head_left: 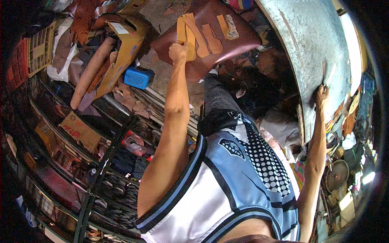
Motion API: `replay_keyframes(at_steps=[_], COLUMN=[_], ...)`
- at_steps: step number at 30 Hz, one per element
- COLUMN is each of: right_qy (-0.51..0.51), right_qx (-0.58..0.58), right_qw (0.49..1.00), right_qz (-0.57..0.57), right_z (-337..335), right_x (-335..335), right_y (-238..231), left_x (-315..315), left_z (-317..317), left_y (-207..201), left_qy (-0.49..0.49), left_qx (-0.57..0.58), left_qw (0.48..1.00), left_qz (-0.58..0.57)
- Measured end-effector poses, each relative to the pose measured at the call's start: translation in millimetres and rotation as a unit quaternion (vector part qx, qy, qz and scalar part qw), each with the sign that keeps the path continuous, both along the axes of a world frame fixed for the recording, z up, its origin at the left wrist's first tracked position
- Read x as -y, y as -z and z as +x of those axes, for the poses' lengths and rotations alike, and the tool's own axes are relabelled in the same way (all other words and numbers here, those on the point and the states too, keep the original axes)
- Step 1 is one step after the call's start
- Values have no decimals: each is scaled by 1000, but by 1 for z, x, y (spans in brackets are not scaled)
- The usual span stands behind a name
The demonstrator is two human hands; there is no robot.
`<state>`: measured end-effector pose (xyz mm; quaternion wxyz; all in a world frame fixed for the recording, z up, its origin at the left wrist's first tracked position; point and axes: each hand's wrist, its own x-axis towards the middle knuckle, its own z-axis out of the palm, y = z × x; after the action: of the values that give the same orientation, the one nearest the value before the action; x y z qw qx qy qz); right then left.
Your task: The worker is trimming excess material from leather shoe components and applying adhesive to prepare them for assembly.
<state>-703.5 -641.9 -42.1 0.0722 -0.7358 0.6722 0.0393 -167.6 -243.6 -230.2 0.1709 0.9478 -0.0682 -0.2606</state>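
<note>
My left hand point(178, 52) is closed at the lower end of several flat tan pattern pieces point(189, 33), long and curved in outline. They lie over a brown, leather-like padded seat point(239, 42). Beside them on the seat are a wider tan piece point(212, 39) and a narrow tan piece with a marked label point(228, 27). My right hand point(322, 94) rests on the grey worktable point(308, 40), its fingers closed round a thin, pointed tool point(323, 72) whose kind is too small to make out.
At left, an open cardboard box point(125, 48) holds rolled brown material point(94, 73). A blue plastic basket point(138, 77) stands on the floor near the seat. Crowded shelves point(87, 194) fill the lower left. A round fan point(337, 176) stands at right among clutter.
</note>
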Motion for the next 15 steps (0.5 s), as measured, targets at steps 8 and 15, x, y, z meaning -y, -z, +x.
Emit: replay_keyframes(at_steps=[8, 15], right_qy=[-9, -12], right_qx=[21, 8], right_qw=[1000, 1000], right_qz=[-19, -5], right_z=[3, 11], right_x=[-5, -9], right_y=[-6, -17], left_x=[-13, -20], left_z=[5, 12], left_y=[-21, -28], left_qy=[-34, -56], left_qx=[13, 48], left_qw=[998, 997], left_qz=[-60, -34])
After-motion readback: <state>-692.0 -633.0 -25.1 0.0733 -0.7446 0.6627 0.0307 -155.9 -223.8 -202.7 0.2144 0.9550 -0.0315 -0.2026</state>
